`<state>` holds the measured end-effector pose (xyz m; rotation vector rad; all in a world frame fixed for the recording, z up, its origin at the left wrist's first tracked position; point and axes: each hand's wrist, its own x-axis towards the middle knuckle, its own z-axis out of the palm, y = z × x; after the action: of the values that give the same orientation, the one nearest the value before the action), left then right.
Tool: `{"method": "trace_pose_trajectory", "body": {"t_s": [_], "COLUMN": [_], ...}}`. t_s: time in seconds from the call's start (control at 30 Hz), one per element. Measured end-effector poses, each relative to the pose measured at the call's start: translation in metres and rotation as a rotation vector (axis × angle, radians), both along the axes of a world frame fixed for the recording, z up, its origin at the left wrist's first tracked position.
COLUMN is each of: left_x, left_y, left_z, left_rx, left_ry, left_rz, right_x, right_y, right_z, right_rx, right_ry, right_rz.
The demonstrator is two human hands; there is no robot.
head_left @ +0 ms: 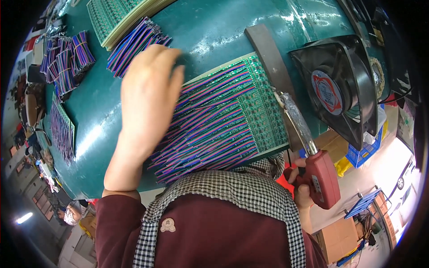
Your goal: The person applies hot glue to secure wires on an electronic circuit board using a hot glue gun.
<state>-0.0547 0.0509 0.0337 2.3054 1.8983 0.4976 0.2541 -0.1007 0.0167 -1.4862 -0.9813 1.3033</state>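
My left hand (149, 89) is over the green table, at the near edge of a loose bundle of coloured wires (136, 42). Its fingers curl toward the right with the thumb apart from them, and nothing shows between them. Below and to the right lies a green circuit board panel (263, 111) with many rows of blue, red, green and black wires (210, 129) running leftward from it; my left forearm covers some wire ends. In my right hand (301, 187), at the right, is a red soldering gun (324, 178). Its metal tip points up-left, beside the panel's right edge.
A dark metal bar (270, 53) lies along the panel's right side. Beyond it stands a black fan (333, 89). A stack of circuit panels (116, 20) sits at the far left, with banded wire bundles (67, 62) and a small wired board (62, 127) along the left.
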Motion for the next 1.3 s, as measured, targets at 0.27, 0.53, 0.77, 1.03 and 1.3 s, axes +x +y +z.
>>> {"method": "trace_pose_trajectory", "body": {"t_s": [0.27, 0.53, 0.77, 1.03, 1.3], "left_x": [-0.028, 0.044, 0.063, 0.062, 0.063], "left_y": [0.005, -0.014, -0.018, -0.017, -0.017], "left_z": [-0.008, 0.0, -0.033, -0.034, -0.036], "left_rx": [-0.105, 0.194, 0.224, 0.226, 0.267], "left_ry": [-0.289, -0.159, -0.15, -0.128, -0.095], "left_rz": [0.14, -0.368, -0.473, -0.489, -0.488], "right_x": [0.019, 0.014, 0.012, 0.018, 0.024], "right_y": [-0.003, 0.002, -0.001, 0.005, 0.004], "right_z": [-0.006, -0.007, -0.011, -0.019, -0.019], "right_rx": [-0.026, -0.007, 0.024, 0.141, 0.142], "right_ry": [0.002, 0.185, 0.158, 0.038, -0.18], "right_rz": [0.183, 0.16, 0.085, 0.29, 0.384]}}
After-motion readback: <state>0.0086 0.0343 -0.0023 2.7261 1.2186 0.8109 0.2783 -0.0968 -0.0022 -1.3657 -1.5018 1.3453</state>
